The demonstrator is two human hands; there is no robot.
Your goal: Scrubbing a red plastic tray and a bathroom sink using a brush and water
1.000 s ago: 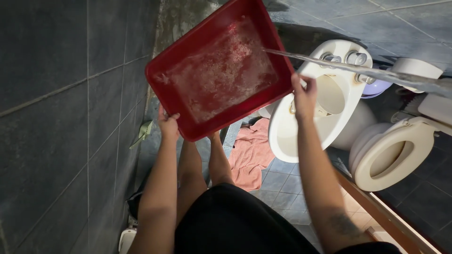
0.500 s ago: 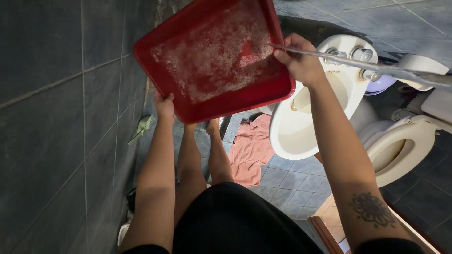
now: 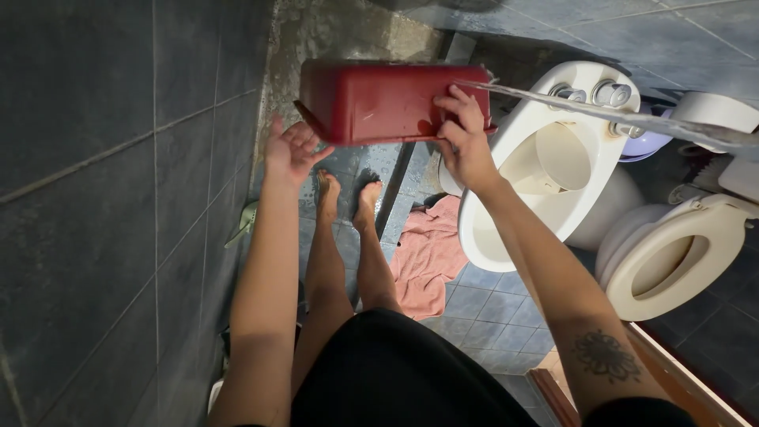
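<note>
Above the tiled floor (image 3: 482, 304), from the head camera, we see the red tray (image 3: 379, 101) tipped on edge beside the white bidet (image 3: 553, 158). Our right hand (image 3: 465, 141) grips its right side, while our left hand (image 3: 288, 149) spreads wide just under its left corner, and we cannot tell whether it touches.

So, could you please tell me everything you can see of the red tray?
The red tray is a rectangular, deep-walled tub, plastic by its look. It is tipped on edge, so its wet underside or outer wall faces the camera. The right hand grips its right end; the left hand, open, sits by its lower left corner. A thin water jet reaches its upper right edge.
</note>
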